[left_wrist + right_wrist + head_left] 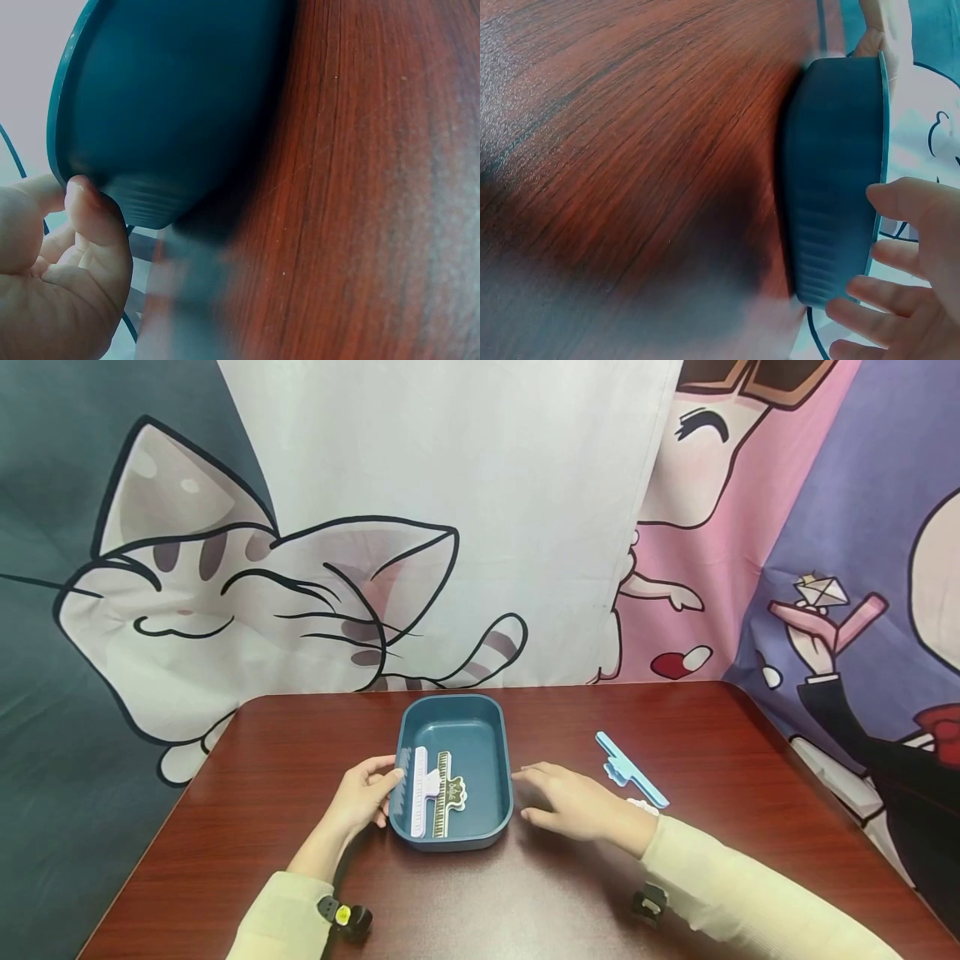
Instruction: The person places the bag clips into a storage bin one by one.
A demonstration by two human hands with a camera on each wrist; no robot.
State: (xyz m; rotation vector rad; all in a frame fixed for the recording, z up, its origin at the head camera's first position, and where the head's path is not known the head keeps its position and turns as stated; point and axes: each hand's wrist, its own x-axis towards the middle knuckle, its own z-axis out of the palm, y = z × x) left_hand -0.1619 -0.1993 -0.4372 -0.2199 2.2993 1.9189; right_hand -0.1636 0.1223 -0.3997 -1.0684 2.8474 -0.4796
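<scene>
At the left, the left hand (pixel 365 793) pinched the near-side stretch of the left wall of a blue tray (pixel 483 793), thumb over the rim and fingers outside and under it; that grip was closed on the edge, probably to steady the tray while leaving its inside free. The tray sat flat in the middle of the counter (pixel 300 735), within reach of both hands.

Inside, along the left wall, ran a grey jagged shape (pixel 400 793), whether clip or reflection I could not tell. Next to it lay a white clip (pixel 420 802), and beside that a dark-and-gold clip (pixel 442 806), both lengthwise and roughly parallel, an arrangement that seemed meant to save room; the right half of the tray's floor was bare.

Just beyond the right wall hung the right hand (pixel 566 802), its grip loose and holding nothing, fingers spread toward the rim; whether a fingertip touched it was unclear. Farther right, a light-blue clip (pixel 633 770) lay slantwise on the counter, outside the tray, with a white scalloped piece (pixel 643 807) just beside it, mostly hidden by the right wrist.
</scene>
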